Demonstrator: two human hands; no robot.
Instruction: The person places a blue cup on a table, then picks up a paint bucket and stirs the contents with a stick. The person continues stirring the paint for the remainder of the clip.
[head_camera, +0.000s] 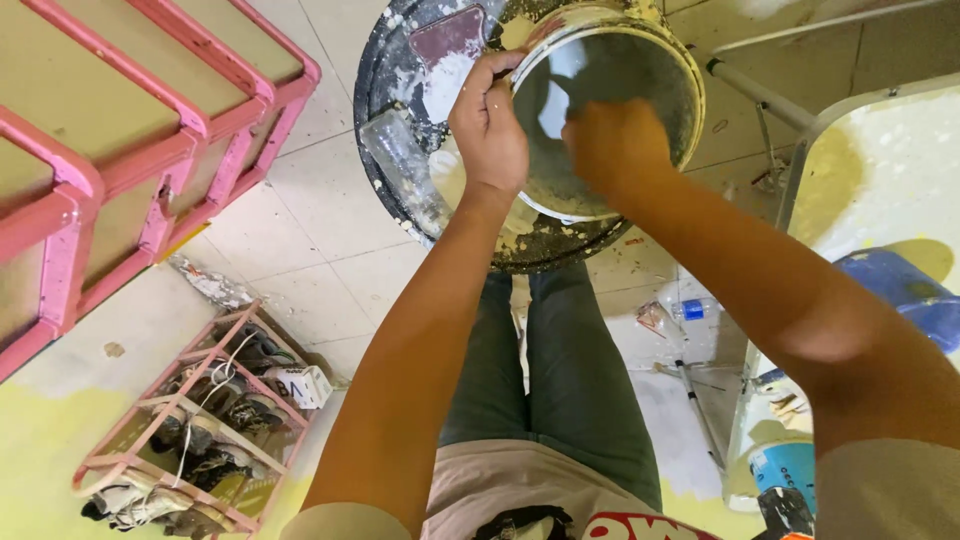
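Left fingers (497, 72): curled over the rim of the round, paint-crusted white bucket (655, 75).
Right hand (612, 145): inside the bucket's mouth; grip unclear.
Bucket: over the black, splattered round pan (385, 70).
Handling: probably stiff, slippery; rim offered the firmest hold.

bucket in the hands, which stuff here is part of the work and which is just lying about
In hand:
- left hand gripping the rim of the paint-smeared bucket
- right hand inside the bucket
- black round tub beneath, holding a scraper

Lying about:
- pink shoe rack
- pink frames
- plastic bottle on the floor
- blue container
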